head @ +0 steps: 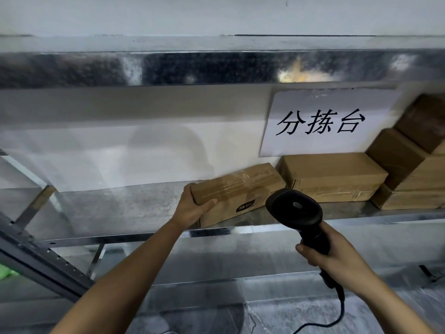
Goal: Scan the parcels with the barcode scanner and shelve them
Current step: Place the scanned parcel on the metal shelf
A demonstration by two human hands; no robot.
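Step in hand: shelving, by my reading. The left hand holds a brown parcel by its near left end, the box lying tilted on the metal shelf, one corner up, not yet square to its neighbours.
Left fingers: curled over the top edge of the parcel, thumb pressed along its front face; a firm hold.
Right hand: at 4 o'clock of the parcel, wrapped round the handle of the black barcode scanner; the trigger finger is hidden, so I cannot tell whether it presses.
Scanner: head raised just in front of the parcel's right end, facing away from the camera; cable trails down toward 6 o'clock.
Parcel's place: mid-shelf, its far right corner touching or nearly touching a flat carton at 3 o'clock.
Whether scanned: cannot tell; no beam or label shows.
Next move calls for: sliding the parcel back and flat against the wall, parallel to the carton, then letting go without dragging it forward off the lip.
Other stock: stacked cartons farther out at 3 o'clock, stepped upward.
Surface: galvanised steel shelf, dull and mottled, with a bright front lip.
Room: white wall behind; a paper sign with three black characters at 1 o'clock; upper shelf rail at 12 o'clock; slotted upright at 8 o'clock.
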